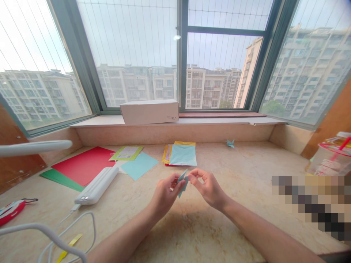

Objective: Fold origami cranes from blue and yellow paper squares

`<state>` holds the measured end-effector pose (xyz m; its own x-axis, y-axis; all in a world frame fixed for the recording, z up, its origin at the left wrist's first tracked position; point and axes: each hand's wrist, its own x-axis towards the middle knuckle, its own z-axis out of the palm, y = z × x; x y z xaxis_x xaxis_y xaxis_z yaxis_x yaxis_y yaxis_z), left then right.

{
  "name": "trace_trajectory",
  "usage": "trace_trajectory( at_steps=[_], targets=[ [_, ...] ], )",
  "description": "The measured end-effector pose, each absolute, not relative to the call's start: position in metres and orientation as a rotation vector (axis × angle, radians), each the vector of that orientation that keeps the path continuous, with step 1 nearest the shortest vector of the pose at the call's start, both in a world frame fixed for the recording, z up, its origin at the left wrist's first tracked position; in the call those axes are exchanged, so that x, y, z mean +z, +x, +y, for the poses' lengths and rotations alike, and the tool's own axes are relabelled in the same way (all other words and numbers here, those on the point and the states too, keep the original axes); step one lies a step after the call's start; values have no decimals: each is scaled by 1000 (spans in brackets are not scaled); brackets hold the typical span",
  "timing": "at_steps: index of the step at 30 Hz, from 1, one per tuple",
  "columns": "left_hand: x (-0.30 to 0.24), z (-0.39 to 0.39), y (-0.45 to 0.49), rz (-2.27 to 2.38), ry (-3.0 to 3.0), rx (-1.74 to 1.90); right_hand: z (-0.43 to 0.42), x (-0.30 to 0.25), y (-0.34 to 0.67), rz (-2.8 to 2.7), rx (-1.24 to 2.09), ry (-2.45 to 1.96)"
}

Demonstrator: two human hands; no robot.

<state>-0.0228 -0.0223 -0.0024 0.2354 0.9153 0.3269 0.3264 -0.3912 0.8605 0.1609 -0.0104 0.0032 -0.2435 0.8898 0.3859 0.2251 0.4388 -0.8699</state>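
Both my hands meet over the beige marble counter (219, 160) and pinch a small folded light-blue paper piece (183, 181). My left hand (164, 193) grips its lower left side with thumb and fingers closed. My right hand (205, 184) pinches its upper right tip. The paper is narrow and pointed, held above the counter. Behind it lies a stack of coloured paper squares (182, 154) with a light-blue sheet on top, and a single light-blue square (139, 165) to the left.
A red sheet (85, 166) over a green sheet (59, 178), a printed green leaflet (126, 152), a white power bank (97, 185) with white cable (68, 226), a small blue folded crane (230, 143), a white box (149, 111) on the sill, a plastic cup (333, 155) at right.
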Motion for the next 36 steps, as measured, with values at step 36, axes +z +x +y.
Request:
trace_trajectory(
  at_steps=[36],
  targets=[
    [-3, -13, -21, 772, 1353, 1190, -11, -2, 155, -1625, 1171, -622]
  ],
)
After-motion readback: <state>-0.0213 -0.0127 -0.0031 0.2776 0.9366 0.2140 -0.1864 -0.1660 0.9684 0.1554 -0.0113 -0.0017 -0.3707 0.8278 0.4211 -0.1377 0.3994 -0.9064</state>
